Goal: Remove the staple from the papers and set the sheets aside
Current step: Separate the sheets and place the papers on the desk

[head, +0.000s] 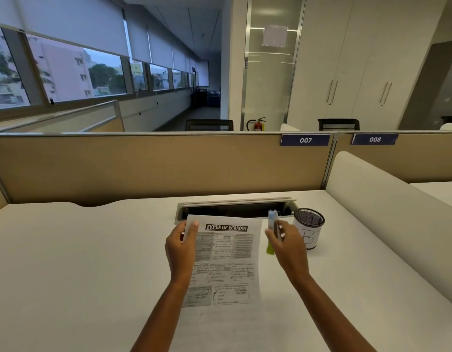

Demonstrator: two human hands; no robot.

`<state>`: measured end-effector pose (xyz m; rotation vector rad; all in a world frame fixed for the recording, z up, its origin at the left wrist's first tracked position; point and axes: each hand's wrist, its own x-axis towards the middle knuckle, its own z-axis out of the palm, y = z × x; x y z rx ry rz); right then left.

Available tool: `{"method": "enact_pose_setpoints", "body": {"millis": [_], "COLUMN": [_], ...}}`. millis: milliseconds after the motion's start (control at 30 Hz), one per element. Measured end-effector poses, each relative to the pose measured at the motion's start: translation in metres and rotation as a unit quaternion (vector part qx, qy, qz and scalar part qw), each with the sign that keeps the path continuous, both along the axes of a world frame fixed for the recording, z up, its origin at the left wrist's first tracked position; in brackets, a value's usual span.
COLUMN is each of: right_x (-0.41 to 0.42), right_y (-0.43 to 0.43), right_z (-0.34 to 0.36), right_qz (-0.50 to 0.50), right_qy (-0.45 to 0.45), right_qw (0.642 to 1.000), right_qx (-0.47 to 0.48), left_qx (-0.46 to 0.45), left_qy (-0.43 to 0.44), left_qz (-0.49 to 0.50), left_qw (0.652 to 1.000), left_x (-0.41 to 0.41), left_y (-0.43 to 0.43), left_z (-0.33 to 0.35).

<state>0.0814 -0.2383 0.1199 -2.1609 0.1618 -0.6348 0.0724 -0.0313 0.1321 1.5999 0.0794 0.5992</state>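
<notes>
While the left hand (pixel 180 246) pinches the papers (pixel 226 260) by their top-left corner, the right hand (pixel 287 242) (just beside) grips a blurred tool (pixel 273 223).

- "TYPES OF ECONOMY" stands in bold black capitals as the heading at the top of the papers (pixel 228 252); the boxed print beneath it is too small to read.
- "007" shows in white numerals on a dark blue label (pixel 305 140) fixed to the top edge of the desk partition (pixel 156 163).
- "008" shows in white numerals on a second blue label (pixel 374 139), just to the right of the first, on the neighbouring partition.
- A large handwritten "B" is marked on the white wrap of the mesh pen holder (pixel 309 231).
</notes>
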Motion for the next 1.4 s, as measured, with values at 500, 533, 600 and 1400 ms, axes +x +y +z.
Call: {"method": "enact_pose_setpoints", "body": {"millis": [500, 533, 600, 1400], "right_x": [-0.020, -0.019, -0.018, -0.021], "right_y": [-0.037, -0.037, -0.036, 0.034], "right_z": [-0.097, -0.099, -0.097, -0.076], "right_qz": [-0.075, -0.073, -0.074, 0.063], "right_qy": [0.276, 0.279, 0.287, 0.104], "right_qw": [0.924, 0.921, 0.912, 0.946], "right_qx": [-0.255, -0.262, -0.282, 0.300], "left_qx": [-0.037, -0.035, -0.034, 0.048], "left_qy": [0.003, 0.002, -0.001, 0.276], "left_qz": [0.016, 0.015, 0.013, -0.028], "left_qw": [0.999, 0.999, 0.999, 0.960], "left_x": [0.004, 0.004, 0.005, 0.009], "left_y": [0.001, 0.001, 0.002, 0.036], "left_z": [-0.004, -0.003, -0.002, -0.041]}}
